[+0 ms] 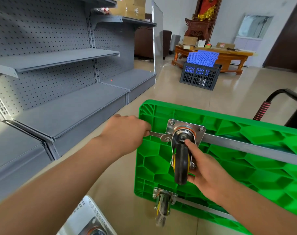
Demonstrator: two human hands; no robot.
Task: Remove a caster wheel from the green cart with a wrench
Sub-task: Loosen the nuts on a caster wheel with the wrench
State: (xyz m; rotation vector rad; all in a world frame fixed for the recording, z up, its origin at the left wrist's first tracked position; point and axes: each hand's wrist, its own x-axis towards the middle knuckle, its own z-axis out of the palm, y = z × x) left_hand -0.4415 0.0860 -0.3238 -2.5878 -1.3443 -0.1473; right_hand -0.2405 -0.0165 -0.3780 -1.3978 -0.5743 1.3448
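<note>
White perforated metal basket holds one loose caster. Left hand grips silver wrench on a plate bolt; right hand clasps black-and-yellow caster wheel, still mounted on upturned green plastic cart. Bolts remain.

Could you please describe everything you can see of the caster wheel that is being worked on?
The caster wheel has a black tyre on a yellow hub, held in a shiny metal fork under a swivel bearing and a square mounting plate with corner bolts. It is mounted near a corner of the green cart. The right hand grips the wheel; the wrench, held by the left hand, sits on one plate bolt.
</note>
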